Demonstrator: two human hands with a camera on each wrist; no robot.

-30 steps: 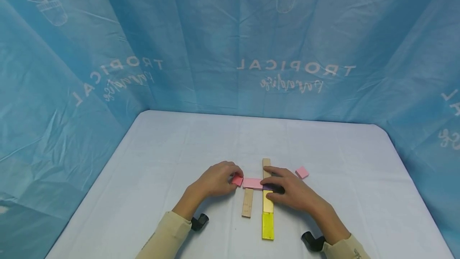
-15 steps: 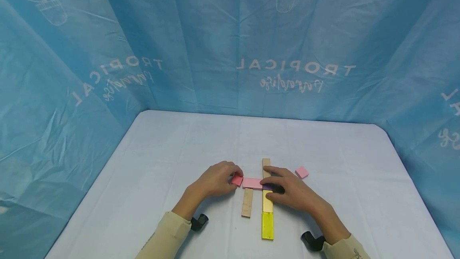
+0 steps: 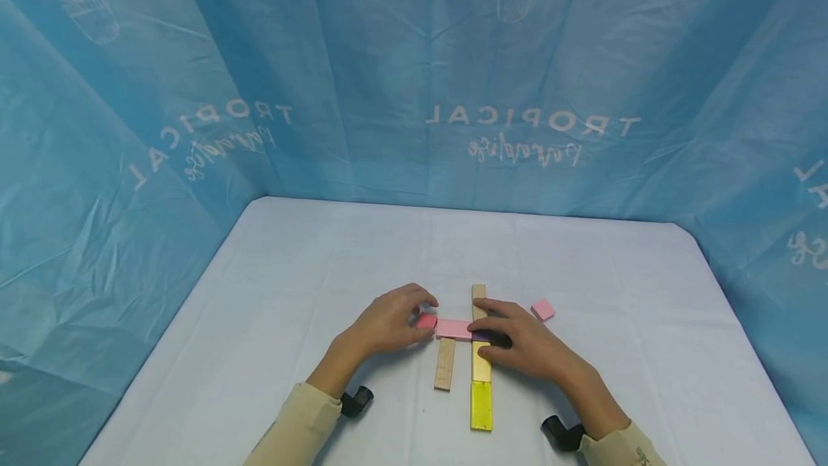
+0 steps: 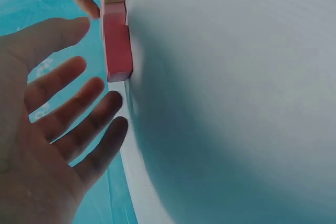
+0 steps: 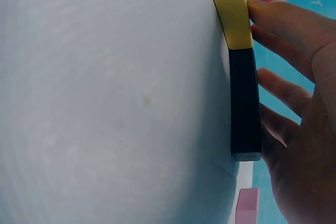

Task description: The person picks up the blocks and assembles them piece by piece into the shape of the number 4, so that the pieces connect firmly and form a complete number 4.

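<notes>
In the head view, my left hand (image 3: 389, 321) hovers round a red block (image 3: 425, 321), thumb and fingers spread apart. The left wrist view shows its fingers away from the red block (image 4: 118, 53). That block lies at the left end of a pink block (image 3: 454, 329). My right hand (image 3: 527, 342) reaches over a dark block (image 3: 494, 339), fingertips resting on the blocks. Its thumb touches a pale yellow block (image 3: 481, 365), and a finger lies on a plain wooden block (image 3: 479, 292) above. The right wrist view shows the dark block (image 5: 245, 103) under the palm.
A bright yellow block (image 3: 481, 406) continues the column toward me. Another plain wooden block (image 3: 444, 364) lies below the pink one. A small pink block (image 3: 543, 310) sits apart beyond the right hand. White cloth (image 3: 362, 243) covers the table; a blue curtain (image 3: 388, 78) hangs behind.
My left hand has let go of the red block, its fingers and thumb spreading away from it. The right hand and the blocks have stayed in place.
</notes>
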